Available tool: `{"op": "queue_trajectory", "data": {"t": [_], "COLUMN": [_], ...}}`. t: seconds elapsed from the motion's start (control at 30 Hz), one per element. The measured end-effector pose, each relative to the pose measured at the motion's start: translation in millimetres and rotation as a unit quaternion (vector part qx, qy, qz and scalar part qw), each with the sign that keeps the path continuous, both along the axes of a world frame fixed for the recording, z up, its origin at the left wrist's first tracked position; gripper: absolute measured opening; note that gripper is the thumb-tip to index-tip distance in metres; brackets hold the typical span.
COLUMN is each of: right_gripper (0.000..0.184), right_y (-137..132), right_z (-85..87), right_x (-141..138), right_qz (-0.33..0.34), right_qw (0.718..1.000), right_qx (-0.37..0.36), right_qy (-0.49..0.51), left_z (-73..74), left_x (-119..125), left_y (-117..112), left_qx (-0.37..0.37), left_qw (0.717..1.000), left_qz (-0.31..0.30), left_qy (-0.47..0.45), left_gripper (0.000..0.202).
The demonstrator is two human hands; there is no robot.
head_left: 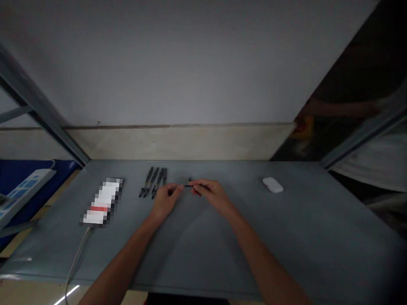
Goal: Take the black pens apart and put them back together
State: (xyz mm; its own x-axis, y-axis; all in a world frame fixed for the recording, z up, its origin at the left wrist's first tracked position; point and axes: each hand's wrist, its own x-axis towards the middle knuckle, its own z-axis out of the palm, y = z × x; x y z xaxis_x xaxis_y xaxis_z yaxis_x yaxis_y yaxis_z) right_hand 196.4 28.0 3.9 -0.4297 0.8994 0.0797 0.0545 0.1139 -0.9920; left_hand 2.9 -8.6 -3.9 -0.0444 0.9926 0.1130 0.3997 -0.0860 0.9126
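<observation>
Between my two hands is a slim black pen (188, 186), small in view and partly hidden by the fingers. My left hand (166, 197) is closed in a pinch at its left end. Fingers of my right hand (211, 191) are wrapped round the right end. Close by on the left lies a row of several black pens (154, 176), side by side, with shorter dark pieces (144, 192) below them; my left hand covers part of that row. A small dark piece (189, 179) shows just behind the held pen.
The grey tabletop (196, 246) has metal uprights at its back corners. A phone (101, 202) with a cable (79, 255) lies at left, a white rounded case (273, 184) at right. Beyond the left edge sits a power strip (14, 198). A pale wall (182, 66) stands behind.
</observation>
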Motion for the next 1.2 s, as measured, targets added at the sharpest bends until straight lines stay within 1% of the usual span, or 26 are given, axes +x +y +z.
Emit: {"op": "queue_trajectory", "data": {"t": [0.07,0.2,0.3,0.37,0.43,0.57,0.7,0.77,0.87,0.93,1.03,1.2], "right_gripper": [0.038,0.053,0.058,0.058,0.057,0.057,0.058,0.055,0.048,0.047,0.049,0.049], "right_y": [-2.3,-6.3,-7.6,-7.5,-6.7,-4.6,-4.2,-4.6,-4.9,-4.7,-3.8,-2.8], "right_z": [0.7,2.8,3.2,2.7,1.8,0.6,1.0,1.6,2.0,1.4,-0.7,-2.2], "right_x": [-1.3,-3.4,-3.5,-3.2,-3.1,-4.3,-4.3,-3.5,-2.2,-1.9,-1.7,-1.3], "right_qz": [0.004,0.01,0.008,0.009,0.015,0.025,0.024,0.015,0.002,0.003,0.008,0.007], "right_qw": [0.999,0.993,0.991,0.991,0.99,0.984,0.977,0.978,0.982,0.984,0.986,0.985], "right_qx": [-0.026,-0.09,-0.099,-0.098,-0.099,-0.119,-0.136,-0.131,-0.119,-0.114,-0.109,-0.118], "right_qy": [0.024,0.073,0.091,0.095,0.103,0.131,0.163,0.161,0.147,0.136,0.123,0.125], "left_z": [-0.1,1.3,2.1,2.3,1.9,0.4,0.2,1.1,2.6,2.6,0.2,-3.9], "left_x": [0.0,0.2,-0.1,-0.3,-0.2,0.5,1.9,3.2,5.2,5.8,5.1,3.9], "left_y": [0.1,-0.2,-1.0,-1.8,-2.0,-0.2,0.8,-0.6,-3.5,-4.2,-2.6,0.0], "left_qx": [0.0,-0.003,-0.014,-0.022,-0.021,0.001,0.019,0.018,0.021,0.028,0.026,0.012], "left_qw": [1.0,1.0,1.0,0.999,0.999,0.998,0.998,0.998,0.999,0.999,0.999,0.998], "left_qz": [-0.001,0.012,0.025,0.028,0.027,0.022,0.019,0.018,0.02,0.021,0.014,0.015], "left_qy": [-0.015,-0.001,0.002,-0.009,-0.029,-0.063,-0.064,-0.055,-0.045,-0.04,-0.041,-0.061], "left_gripper": [0.034,0.037,0.044,0.048,0.046,0.034,0.026,0.029,0.039,0.042,0.039,0.027]}}
